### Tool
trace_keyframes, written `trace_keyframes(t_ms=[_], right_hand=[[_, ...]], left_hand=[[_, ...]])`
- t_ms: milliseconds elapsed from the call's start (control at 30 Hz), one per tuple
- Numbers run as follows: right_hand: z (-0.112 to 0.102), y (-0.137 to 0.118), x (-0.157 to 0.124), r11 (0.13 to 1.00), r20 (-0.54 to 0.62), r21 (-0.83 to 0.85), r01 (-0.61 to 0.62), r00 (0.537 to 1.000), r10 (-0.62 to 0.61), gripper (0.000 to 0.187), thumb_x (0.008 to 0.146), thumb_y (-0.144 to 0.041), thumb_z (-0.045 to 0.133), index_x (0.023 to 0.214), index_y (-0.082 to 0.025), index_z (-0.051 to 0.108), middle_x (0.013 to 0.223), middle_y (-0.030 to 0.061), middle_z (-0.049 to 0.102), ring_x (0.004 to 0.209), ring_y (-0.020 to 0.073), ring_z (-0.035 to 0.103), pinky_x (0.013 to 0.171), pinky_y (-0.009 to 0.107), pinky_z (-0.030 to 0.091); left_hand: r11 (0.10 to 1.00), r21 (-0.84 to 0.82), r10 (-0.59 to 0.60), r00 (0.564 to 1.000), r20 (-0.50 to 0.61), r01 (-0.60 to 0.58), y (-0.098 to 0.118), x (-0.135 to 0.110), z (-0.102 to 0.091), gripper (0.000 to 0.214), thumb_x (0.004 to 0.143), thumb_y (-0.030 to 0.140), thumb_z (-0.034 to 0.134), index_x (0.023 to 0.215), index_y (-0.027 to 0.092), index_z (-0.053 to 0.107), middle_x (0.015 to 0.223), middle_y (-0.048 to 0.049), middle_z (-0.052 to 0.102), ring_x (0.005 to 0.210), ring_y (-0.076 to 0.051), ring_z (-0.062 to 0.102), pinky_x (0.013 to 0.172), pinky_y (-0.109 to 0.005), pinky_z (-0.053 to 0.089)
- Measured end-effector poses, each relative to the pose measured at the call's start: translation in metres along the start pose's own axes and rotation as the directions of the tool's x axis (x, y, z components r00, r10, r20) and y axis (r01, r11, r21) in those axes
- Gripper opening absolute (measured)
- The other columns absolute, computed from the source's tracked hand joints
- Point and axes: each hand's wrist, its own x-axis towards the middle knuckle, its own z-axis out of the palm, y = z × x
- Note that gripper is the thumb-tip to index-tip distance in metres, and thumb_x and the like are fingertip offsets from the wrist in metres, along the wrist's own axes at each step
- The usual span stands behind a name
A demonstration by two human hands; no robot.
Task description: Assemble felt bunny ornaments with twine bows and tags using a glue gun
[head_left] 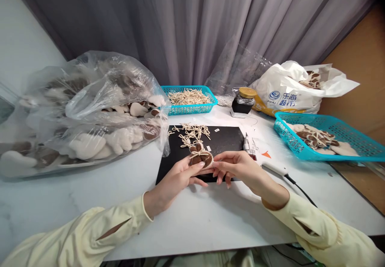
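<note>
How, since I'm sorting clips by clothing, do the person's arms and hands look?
The left sleeve and right sleeve are pale yellow, long, loose and creased, each slit near the wrist. The left hand and right hand are ungloved, with no rings showing.

We list a craft workshop, seemingly: white table (210, 219), black mat (228, 136), corded tool (275, 169), blue basket (189, 109) (string pieces (189, 96), in bulk).

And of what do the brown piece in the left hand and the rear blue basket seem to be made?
Brown piece: probably plush or felt, matte, judging by its fuzzy-looking edge. Rear blue basket: likely moulded plastic, smooth, judging by its even colour and regular openings.
</note>
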Motion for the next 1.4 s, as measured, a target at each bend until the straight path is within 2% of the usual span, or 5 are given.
trace_keyframes(t_ms=[333, 600, 900, 1133, 1400], right_hand=[[-0.002, 0.002, 0.003, 0.999, -0.046, 0.047, 0.0, 0.999, 0.002, 0.027, 0.072, -0.036, 0.069, 0.085, -0.012, 0.068, 0.079, 0.0089, 0.071, 0.067, 0.016, 0.068, 0.053, 0.023, 0.053], [-0.019, -0.016, -0.008, 0.978, -0.059, -0.156, 0.139, 0.987, -0.15, 0.026, 0.073, -0.037, 0.067, 0.086, -0.015, 0.064, 0.065, 0.0022, 0.066, 0.055, 0.0126, 0.061, 0.053, 0.026, 0.053], [0.0, -0.007, -0.016, 0.849, 0.08, -0.397, 0.347, 0.935, -0.345, 0.013, 0.083, -0.025, 0.055, 0.088, -0.022, 0.043, 0.071, 0.0013, 0.065, 0.067, 0.015, 0.063, 0.057, 0.026, 0.047], [0.007, 0.004, -0.012, 0.819, 0.056, -0.439, 0.371, 0.92, -0.387, 0.011, 0.086, -0.023, 0.051, 0.091, -0.023, 0.041, 0.074, 0.0015, 0.066, 0.07, 0.0166, 0.064, 0.058, 0.027, 0.047], [0.009, 0.008, -0.009, 0.804, -0.019, -0.481, 0.351, 0.912, -0.409, 0.012, 0.084, -0.019, 0.051, 0.089, -0.023, 0.041, 0.073, 0.0004, 0.068, 0.067, 0.0162, 0.064, 0.055, 0.027, 0.046]], left_hand=[[0.998, 0.066, 0.023, 0.999, -0.043, -0.02, 0.0, 0.0, 0.001, 0.033, 0.086, 0.032, 0.053, 0.117, 0.018, 0.051, 0.126, -0.0112, 0.054, 0.113, -0.026, 0.052, 0.064, -0.025, 0.047], [0.992, 0.127, 0.008, 0.996, -0.085, 0.003, -0.003, 0.001, -0.002, 0.033, 0.087, 0.032, 0.05, 0.116, 0.016, 0.052, 0.12, -0.0145, 0.06, 0.102, -0.025, 0.061, 0.059, -0.024, 0.045], [0.962, 0.269, 0.065, 0.993, -0.1, -0.036, -0.007, 0.002, 0.005, 0.039, 0.084, 0.034, 0.053, 0.119, 0.018, 0.05, 0.112, -0.0098, 0.064, 0.093, -0.024, 0.065, 0.049, -0.021, 0.047], [0.944, 0.33, 0.064, 0.992, -0.105, -0.026, -0.006, 0.001, 0.006, 0.038, 0.086, 0.032, 0.051, 0.12, 0.015, 0.048, 0.103, -0.0098, 0.065, 0.089, -0.022, 0.065, 0.048, -0.02, 0.047], [0.951, 0.306, 0.074, 0.994, -0.076, -0.047, -0.012, 0.003, 0.002, 0.039, 0.086, 0.034, 0.05, 0.121, 0.017, 0.046, 0.112, -0.0106, 0.061, 0.094, -0.023, 0.063, 0.048, -0.02, 0.047]])
